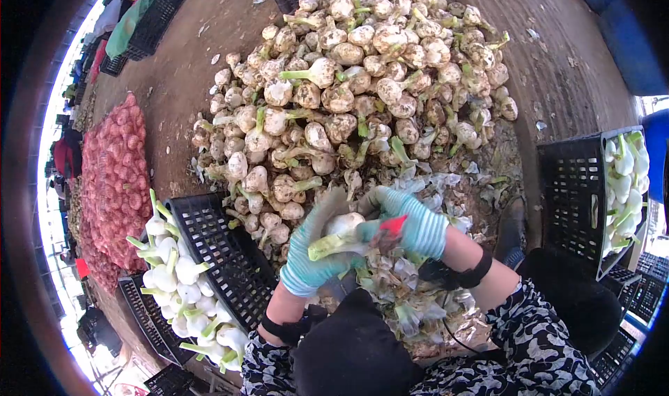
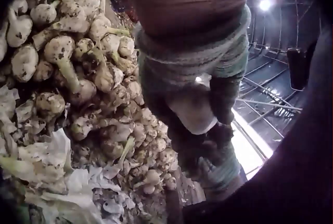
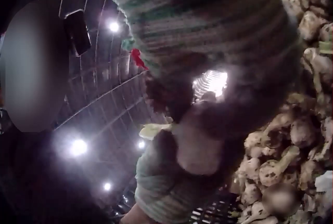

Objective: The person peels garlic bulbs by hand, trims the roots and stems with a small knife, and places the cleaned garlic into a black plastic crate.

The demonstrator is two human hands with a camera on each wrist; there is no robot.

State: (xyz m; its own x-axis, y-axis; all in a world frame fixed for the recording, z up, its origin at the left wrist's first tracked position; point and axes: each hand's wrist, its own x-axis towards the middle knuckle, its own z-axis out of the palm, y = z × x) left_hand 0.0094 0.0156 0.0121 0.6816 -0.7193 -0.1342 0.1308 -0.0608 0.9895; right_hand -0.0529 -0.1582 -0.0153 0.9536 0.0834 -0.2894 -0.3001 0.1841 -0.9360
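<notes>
Both hands wear striped teal-and-white gloves with dark palms. The left hand (image 1: 313, 249) grips a white bulb (image 1: 345, 224) whose green cut stem (image 1: 331, 246) points toward the lower left. Beside it, the right hand (image 1: 411, 222) has its fingers curled round a red-ended object (image 1: 392, 226), close against the bulb; the rest of that object is hidden. In the left wrist view the pale bulb (image 2: 192, 110) sits between the dark glove palms. The right wrist view shows the bulb (image 3: 200, 146) between both gloves, with the red piece (image 3: 138, 58) sticking out.
A large heap of soil-stained bulbs (image 1: 341, 96) lies ahead. Black crates holding peeled white bulbs stand at left (image 1: 219, 256) and right (image 1: 571, 194). Loose peelings (image 1: 404, 277) cover the ground below the hands. Red net sacks (image 1: 115, 187) are at far left.
</notes>
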